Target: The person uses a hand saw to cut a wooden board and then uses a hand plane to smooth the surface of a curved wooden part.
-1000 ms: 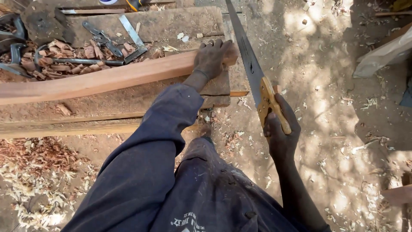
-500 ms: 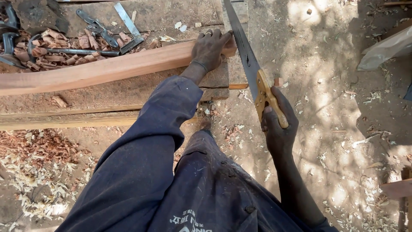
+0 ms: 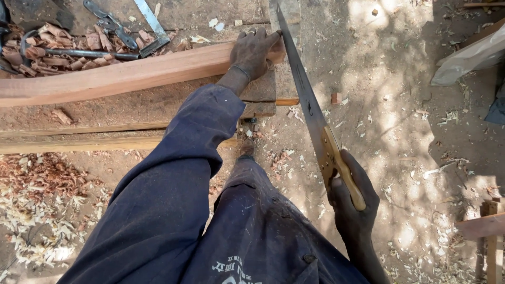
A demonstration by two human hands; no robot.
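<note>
My left hand presses down on the right end of a long reddish wooden plank that lies across a low workbench. My right hand grips the yellow wooden handle of a hand saw. The saw blade runs up and away from me, its edge against the plank's end right beside my left fingers. My dark blue sleeve and trouser leg fill the lower middle of the view.
Metal tools and curled wood shavings lie on the bench behind the plank. Pale shavings litter the dirt at lower left. A second strip of wood runs along the bench's front. A wooden stand is at right.
The saw has been drawn back toward me, with my right hand lower in view. My left hand stays pressed on the plank's end.
</note>
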